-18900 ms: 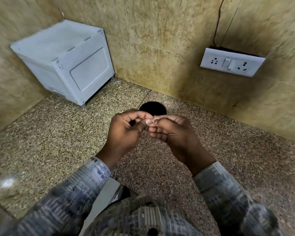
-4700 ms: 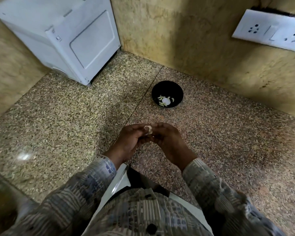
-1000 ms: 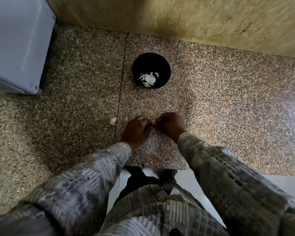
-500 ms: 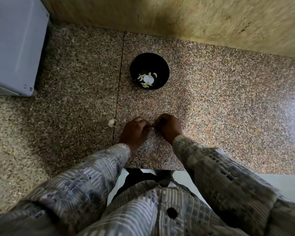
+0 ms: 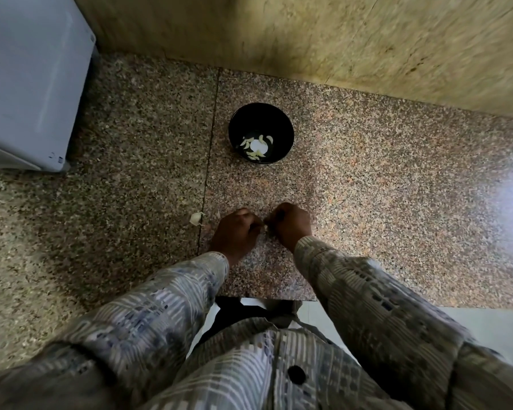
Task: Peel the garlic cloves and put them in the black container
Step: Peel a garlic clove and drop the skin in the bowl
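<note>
The black container [image 5: 282,125] stands on the granite counter [image 5: 382,179] with several pale peeled cloves [image 5: 256,147] at its bottom. Nearer to me, my left hand [image 5: 238,230] and my right hand [image 5: 290,224] meet knuckle to knuckle, fingers curled. Between their fingertips they pinch a small garlic clove [image 5: 265,228], of which only a pale sliver shows. A loose pale piece of garlic [image 5: 196,218] lies on the counter just left of my left hand.
A white appliance [image 5: 30,81] fills the far left corner. A beige stone wall [image 5: 338,39] runs behind the counter. The counter's front edge [image 5: 267,298] lies just under my forearms, with my patterned shirt below it.
My hands stay together over the same spot, still working the clove. The view has shifted slightly; the container and loose garlic piece have not moved.
</note>
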Available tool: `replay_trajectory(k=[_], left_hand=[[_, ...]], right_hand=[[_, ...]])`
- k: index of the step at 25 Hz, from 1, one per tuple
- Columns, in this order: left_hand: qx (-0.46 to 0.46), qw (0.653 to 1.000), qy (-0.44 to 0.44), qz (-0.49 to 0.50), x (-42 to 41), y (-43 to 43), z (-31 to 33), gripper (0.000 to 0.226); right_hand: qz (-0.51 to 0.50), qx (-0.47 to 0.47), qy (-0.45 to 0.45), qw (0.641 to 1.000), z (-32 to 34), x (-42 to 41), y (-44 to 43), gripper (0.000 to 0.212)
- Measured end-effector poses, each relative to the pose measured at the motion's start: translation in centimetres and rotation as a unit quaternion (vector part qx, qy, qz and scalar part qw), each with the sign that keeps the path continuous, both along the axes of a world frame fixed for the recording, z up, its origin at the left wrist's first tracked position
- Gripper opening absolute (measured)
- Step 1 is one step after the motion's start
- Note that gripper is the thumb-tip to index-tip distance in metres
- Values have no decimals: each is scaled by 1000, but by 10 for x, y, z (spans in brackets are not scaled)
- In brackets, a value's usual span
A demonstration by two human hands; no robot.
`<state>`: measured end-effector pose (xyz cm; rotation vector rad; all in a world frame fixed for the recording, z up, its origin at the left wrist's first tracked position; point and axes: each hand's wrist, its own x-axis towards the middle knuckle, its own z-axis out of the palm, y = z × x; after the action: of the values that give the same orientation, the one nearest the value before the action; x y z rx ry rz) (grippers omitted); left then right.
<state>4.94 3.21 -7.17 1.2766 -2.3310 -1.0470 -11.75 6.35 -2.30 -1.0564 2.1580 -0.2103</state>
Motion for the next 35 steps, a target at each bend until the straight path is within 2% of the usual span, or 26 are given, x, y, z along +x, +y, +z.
replay_trajectory(k=[4,9,11,15,16,18,19,21,24,25,26,27,28,29,30,31,32,33,34,35], left_hand=[[0,1000,-7,3,-2,2,5,10],[-7,1000,-27,6,-2,3,2,11],[-5,1000,-31,4,-5,2,2,9],[28,1000,-8,-5,-1,-3,16,5],[38,999,6,0,2,-6,24,5],[91,993,56,43,6,-9,43,5],[153,980,104,79,6,-8,56,6],[282,924,214,146,4,-4,84,10],[374,856,309,177,-1,0,124,12],[390,840,333,180,-2,1,136,12],[398,830,347,178,-3,1,148,13],[400,827,353,176,-4,1,158,13],[402,827,354,174,-6,1,168,13],[405,826,351,174,-7,1,178,13],[410,824,351,174,-9,1,189,14],[409,825,351,171,-10,2,200,14],[384,841,346,163,-11,2,210,15],[326,873,333,146,-11,1,219,14],[255,904,318,125,-11,-1,227,12],[192,925,312,105,-10,-2,236,11]], right_hand=[[66,22,-4,998,6,0,0,8],[41,13,18,999,0,5,7,16],[44,2,-24,999,1,4,10,13],[-61,-31,-122,990,13,2,18,8],[-80,-42,-142,986,19,5,20,8],[-128,-70,-240,960,32,11,22,7],[-157,-84,-300,937,41,12,23,6],[-209,-111,-406,883,66,14,27,9],[-236,-163,-487,825,100,17,36,10],[-233,-183,-480,826,110,18,37,11],[-216,-210,-441,845,121,19,39,11],[-176,-247,-361,882,131,18,40,8],[-105,-294,-242,919,141,15,41,5],[-2,-349,-109,931,152,10,40,4],[109,-400,5,910,162,6,39,3],[186,-430,78,880,170,2,38,3],[210,-446,105,864,178,1,39,3],[178,-451,85,870,185,3,40,2],[83,-444,-10,892,194,7,40,3],[-26,-415,-163,895,203,11,40,5]])
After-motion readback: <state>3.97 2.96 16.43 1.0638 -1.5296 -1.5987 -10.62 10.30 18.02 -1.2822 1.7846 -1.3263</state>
